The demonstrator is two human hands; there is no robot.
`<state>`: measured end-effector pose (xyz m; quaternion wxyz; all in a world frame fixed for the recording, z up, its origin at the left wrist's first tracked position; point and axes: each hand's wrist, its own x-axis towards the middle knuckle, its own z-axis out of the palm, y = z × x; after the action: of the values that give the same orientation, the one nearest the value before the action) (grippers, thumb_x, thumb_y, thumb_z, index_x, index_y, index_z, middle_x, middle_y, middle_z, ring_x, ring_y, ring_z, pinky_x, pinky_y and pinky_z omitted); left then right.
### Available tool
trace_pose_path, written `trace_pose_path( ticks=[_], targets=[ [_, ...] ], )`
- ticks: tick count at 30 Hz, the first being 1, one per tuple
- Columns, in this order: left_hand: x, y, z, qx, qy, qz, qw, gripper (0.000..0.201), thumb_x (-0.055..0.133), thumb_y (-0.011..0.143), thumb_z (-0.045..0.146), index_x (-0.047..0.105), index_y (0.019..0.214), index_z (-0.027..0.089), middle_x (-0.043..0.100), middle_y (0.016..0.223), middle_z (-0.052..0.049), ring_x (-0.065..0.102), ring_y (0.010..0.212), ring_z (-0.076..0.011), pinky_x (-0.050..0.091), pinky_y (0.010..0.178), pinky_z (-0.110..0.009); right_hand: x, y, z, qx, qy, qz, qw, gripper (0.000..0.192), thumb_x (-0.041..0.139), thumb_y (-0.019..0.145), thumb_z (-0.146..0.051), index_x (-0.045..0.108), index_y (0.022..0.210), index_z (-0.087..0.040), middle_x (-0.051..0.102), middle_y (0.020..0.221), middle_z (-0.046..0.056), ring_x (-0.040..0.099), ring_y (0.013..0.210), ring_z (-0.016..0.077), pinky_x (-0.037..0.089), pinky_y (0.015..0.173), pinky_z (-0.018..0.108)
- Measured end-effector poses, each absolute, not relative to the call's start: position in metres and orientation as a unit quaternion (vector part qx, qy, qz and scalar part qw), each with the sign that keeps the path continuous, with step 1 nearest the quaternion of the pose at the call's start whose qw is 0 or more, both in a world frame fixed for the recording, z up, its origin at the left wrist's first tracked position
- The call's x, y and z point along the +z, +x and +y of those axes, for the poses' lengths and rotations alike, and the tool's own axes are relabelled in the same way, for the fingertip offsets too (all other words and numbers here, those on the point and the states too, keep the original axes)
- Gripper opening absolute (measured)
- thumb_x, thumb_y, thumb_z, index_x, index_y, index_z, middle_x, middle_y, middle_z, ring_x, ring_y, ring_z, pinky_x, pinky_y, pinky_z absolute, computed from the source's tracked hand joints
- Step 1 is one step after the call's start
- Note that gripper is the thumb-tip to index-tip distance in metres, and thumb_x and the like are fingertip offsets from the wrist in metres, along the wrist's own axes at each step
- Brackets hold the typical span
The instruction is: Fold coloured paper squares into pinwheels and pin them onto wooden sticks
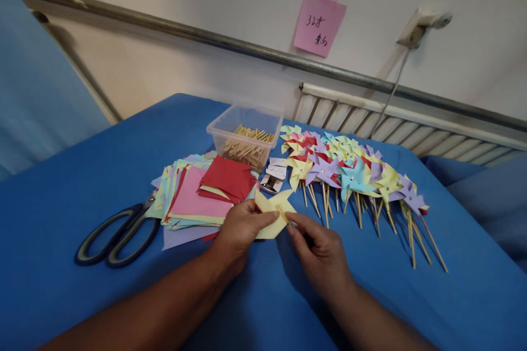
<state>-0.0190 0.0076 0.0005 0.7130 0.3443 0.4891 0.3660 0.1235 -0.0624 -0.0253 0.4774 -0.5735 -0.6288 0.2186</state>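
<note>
"Grip status?"
"On my remote feed, the left hand [242, 228] pinches the pale yellow pinwheel [269, 228] above the blue cloth [263, 307]; the right hand [323, 249] grips a wooden stick [282, 211] near its centre."
"Why so held?"
"I judge the left stops the folds springing open while the right steadies the stick."
"Layout?"
"Paper stack [201, 194] left, clear box [218, 140] beyond, assembled pinwheels [323, 170] right: set apart, I judge, for easy reach."
</note>
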Motion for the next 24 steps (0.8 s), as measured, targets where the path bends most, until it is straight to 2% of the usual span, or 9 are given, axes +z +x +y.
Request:
trace_pose_path(
  ticks=[5, 17, 22, 24],
  targets=[
    [-0.0015, -0.0189, 0.0086, 0.370, 0.338, 0.488, 0.714, 0.031, 0.082, 0.052, 0.023, 0.069, 0.078, 0.012, 0.071, 0.067, -0.003, 0.061, 0.057, -0.0140, 0.044, 0.056, -0.024, -0.0253, 0.1226, -0.0629, 0.228, -0.565, -0.633, 0.478, 0.030, 0.054, 0.088, -0.022, 0.064, 0.115, -0.029, 0.073, 0.098, 0.001, 0.069, 0.080, 0.0168, 0.056, 0.070, 0.028],
    [-0.0017, -0.0187, 0.0086, 0.369, 0.345, 0.491, 0.710, 0.029, 0.081, 0.052, 0.023, 0.069, 0.076, 0.012, 0.070, 0.066, -0.004, 0.061, 0.056, -0.0146, 0.044, 0.055, -0.024, -0.0253, 0.1227, -0.0626, 0.218, -0.557, -0.649, 0.470, 0.032, 0.054, 0.088, -0.021, 0.062, 0.118, -0.029, 0.072, 0.106, 0.002, 0.069, 0.089, 0.0172, 0.056, 0.079, 0.030],
    [-0.0005, -0.0186, 0.0084, 0.365, 0.346, 0.487, 0.714, 0.030, 0.081, 0.052, 0.024, 0.070, 0.076, 0.012, 0.070, 0.066, -0.003, 0.061, 0.057, -0.0152, 0.044, 0.056, -0.024, -0.0240, 0.1209, -0.0645, 0.215, -0.567, -0.643, 0.468, 0.030, 0.053, 0.088, -0.023, 0.063, 0.116, -0.029, 0.072, 0.100, 0.001, 0.069, 0.081, 0.0163, 0.056, 0.072, 0.027],
    [-0.0001, -0.0186, 0.0081, 0.365, 0.346, 0.485, 0.715, 0.031, 0.081, 0.052, 0.024, 0.070, 0.077, 0.012, 0.071, 0.068, -0.004, 0.061, 0.058, -0.0152, 0.044, 0.057, -0.025, -0.0234, 0.1203, -0.0642, 0.233, -0.573, -0.630, 0.469, 0.030, 0.052, 0.089, -0.025, 0.064, 0.116, -0.028, 0.072, 0.090, 0.001, 0.068, 0.074, 0.0157, 0.055, 0.065, 0.026]
  ],
)
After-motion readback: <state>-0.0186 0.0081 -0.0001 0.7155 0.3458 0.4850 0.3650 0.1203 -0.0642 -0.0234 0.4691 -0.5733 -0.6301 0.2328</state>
